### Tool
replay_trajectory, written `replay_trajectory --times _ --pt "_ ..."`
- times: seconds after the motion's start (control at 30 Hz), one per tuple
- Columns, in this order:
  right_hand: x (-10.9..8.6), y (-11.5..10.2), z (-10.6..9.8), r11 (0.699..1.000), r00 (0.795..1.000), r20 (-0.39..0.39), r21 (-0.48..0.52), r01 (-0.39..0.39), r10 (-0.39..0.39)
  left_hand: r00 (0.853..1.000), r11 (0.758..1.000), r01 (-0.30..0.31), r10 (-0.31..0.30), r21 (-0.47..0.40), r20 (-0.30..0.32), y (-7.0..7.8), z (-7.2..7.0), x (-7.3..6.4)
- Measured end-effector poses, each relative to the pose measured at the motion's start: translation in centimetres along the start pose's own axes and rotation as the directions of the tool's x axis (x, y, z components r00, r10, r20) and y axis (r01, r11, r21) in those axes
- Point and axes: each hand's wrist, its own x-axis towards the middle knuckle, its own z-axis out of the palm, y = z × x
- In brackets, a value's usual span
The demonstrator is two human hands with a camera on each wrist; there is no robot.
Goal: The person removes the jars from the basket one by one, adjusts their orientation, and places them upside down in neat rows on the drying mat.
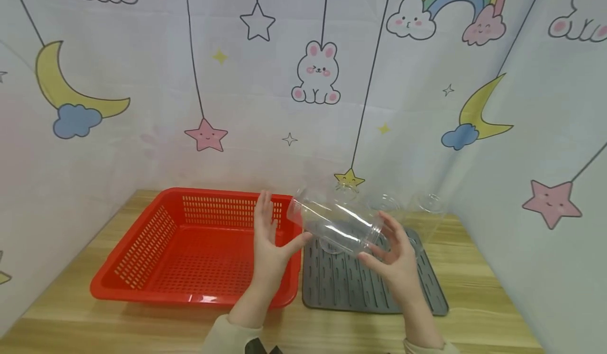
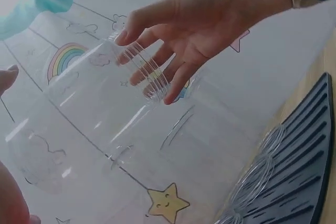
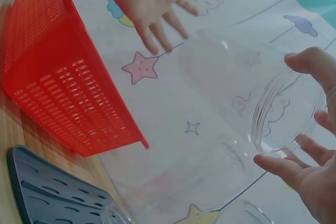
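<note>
A clear jar with a threaded neck is held tilted in the air, its base up toward the left. My right hand grips it around the neck, thumb and fingers spread about the threads. Near the base, my left hand has its fingers straight and its thumb out; the right wrist view shows a gap between these fingers and the jar. Below and behind stand several other clear jars on a grey ridged drying mat.
A red plastic basket with slotted walls stands left of the mat, its rim close to my left hand. Both lie on a wood-grain table. A white cloth backdrop with cartoon prints closes off the back and sides.
</note>
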Motion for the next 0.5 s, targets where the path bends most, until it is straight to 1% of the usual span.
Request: replay_trajectory --times 0.03,0.07,0.1,0.2,0.27,0.33,0.4,0.43,0.5 --pt "0.0 0.1 0.0 1.000 1.000 -0.002 0.016 0.019 -0.019 0.999 0.997 0.033 -0.032 -0.066 0.009 -0.2 -0.1 0.1" --pt "-0.1 0.2 0.1 0.998 0.999 -0.002 0.033 0.045 -0.044 0.998 0.989 0.063 -0.060 -0.132 0.024 -0.4 -0.2 0.2" --pt "-0.1 0.3 0.1 0.996 0.997 -0.001 0.054 0.075 -0.075 0.996 0.976 0.092 -0.085 -0.198 0.042 -0.5 -0.2 0.3" --pt "-0.2 0.6 0.3 0.976 0.983 0.018 0.124 0.177 -0.180 0.985 0.922 0.163 -0.134 -0.352 0.107 -0.8 -0.1 0.4" --pt "-0.2 0.8 0.4 0.955 0.967 0.042 0.178 0.239 -0.250 0.977 0.876 0.204 -0.153 -0.437 0.150 -0.9 0.0 0.4" --pt "-0.2 0.9 0.6 0.933 0.951 0.069 0.222 0.281 -0.303 0.969 0.832 0.233 -0.158 -0.504 0.188 -1.0 0.2 0.3" --pt "-0.2 1.0 0.8 0.920 0.939 0.093 0.251 0.299 -0.331 0.963 0.790 0.253 -0.149 -0.558 0.226 -1.1 0.4 0.2" --pt "-0.2 1.0 0.9 0.916 0.935 0.104 0.261 0.304 -0.340 0.960 0.771 0.257 -0.135 -0.583 0.243 -1.1 0.5 0.1" --pt "-0.2 1.0 1.1 0.912 0.930 0.122 0.274 0.305 -0.348 0.956 0.740 0.259 -0.105 -0.621 0.275 -1.2 0.8 0.0"
